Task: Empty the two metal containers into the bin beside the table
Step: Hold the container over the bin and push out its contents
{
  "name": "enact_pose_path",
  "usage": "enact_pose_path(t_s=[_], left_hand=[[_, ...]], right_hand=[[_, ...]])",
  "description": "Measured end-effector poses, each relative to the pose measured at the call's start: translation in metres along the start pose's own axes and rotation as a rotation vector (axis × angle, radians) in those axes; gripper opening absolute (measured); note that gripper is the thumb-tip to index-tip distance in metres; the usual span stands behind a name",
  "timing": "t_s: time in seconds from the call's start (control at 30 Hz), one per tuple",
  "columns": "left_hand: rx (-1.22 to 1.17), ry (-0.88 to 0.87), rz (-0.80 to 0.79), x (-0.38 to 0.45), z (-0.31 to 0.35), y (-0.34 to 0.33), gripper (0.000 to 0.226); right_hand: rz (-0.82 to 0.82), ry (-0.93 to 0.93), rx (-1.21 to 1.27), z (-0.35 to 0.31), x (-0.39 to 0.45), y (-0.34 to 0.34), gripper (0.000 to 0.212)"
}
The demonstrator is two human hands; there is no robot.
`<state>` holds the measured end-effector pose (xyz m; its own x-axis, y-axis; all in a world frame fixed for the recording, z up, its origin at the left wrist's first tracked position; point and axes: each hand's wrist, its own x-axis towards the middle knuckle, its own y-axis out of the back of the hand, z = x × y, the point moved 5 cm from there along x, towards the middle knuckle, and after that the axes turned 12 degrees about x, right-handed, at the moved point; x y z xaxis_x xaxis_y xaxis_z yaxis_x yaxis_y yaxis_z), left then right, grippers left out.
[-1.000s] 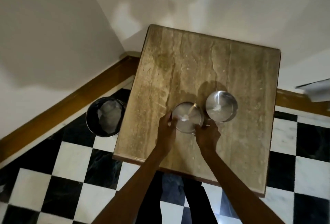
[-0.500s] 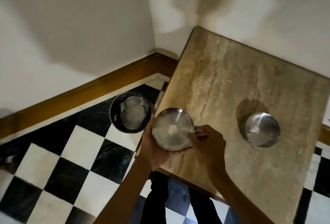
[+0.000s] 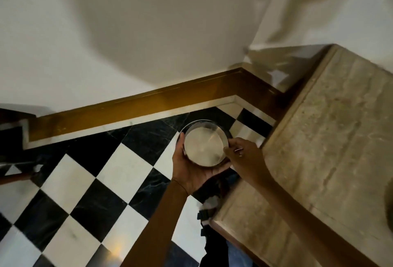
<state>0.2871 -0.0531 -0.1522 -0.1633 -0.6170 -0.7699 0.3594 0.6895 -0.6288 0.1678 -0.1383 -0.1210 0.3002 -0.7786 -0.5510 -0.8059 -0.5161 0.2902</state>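
Cupping metal container (image 3: 203, 147) from 7 o'clock in left hand (image 3: 192, 168); right hand (image 3: 244, 156) pinching rim at 3 o'clock. Held off table edge (image 3: 261, 154), directly above dark bin (image 3: 227, 133). Checkered floor (image 3: 119, 173) open toward 9 o'clock.

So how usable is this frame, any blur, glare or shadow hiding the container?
Head view: motion blur softens everything; the metal container, held in the left hand and right hand, looks washed pale by glare, contents unreadable; large shadows cross the wall; wide-angle bending tilts the table.
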Motion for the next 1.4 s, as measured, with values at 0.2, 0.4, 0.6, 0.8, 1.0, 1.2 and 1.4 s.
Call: enact_pose_path(t_s=[0.2, 0.4, 0.6, 0.8, 1.0, 1.2, 1.4], left_hand=[[1.008, -0.025, 0.386, 0.041, 0.029, 0.047, 0.064], [2.043, -0.461, 0.412, 0.052, 0.047, 0.051, 0.125], [2.116, -0.755, 0.311, 0.034, 0.052, 0.028, 0.129], [2.145, -0.874, 0.269, 0.024, 0.048, 0.021, 0.126], [2.135, -0.837, 0.280, 0.020, 0.045, 0.017, 0.124], [2.109, -0.836, 0.320, 0.021, 0.040, 0.014, 0.123], [2.112, -0.844, 0.332, 0.021, 0.039, 0.011, 0.121]], right_hand=[[-0.131, 0.197, -0.174, 0.004, 0.022, -0.023, 0.036], [-0.149, 0.413, -0.442, -0.024, 0.007, -0.042, 0.058], [-0.408, 0.566, -0.973, -0.005, -0.005, -0.052, 0.088], [-0.367, 0.596, -1.004, -0.009, -0.015, -0.041, 0.091], [-0.294, 0.628, -0.901, -0.020, -0.021, -0.035, 0.089], [-0.364, 0.598, -0.950, -0.009, -0.018, -0.039, 0.094], [-0.419, 0.621, -0.951, -0.004, -0.018, -0.042, 0.094]])
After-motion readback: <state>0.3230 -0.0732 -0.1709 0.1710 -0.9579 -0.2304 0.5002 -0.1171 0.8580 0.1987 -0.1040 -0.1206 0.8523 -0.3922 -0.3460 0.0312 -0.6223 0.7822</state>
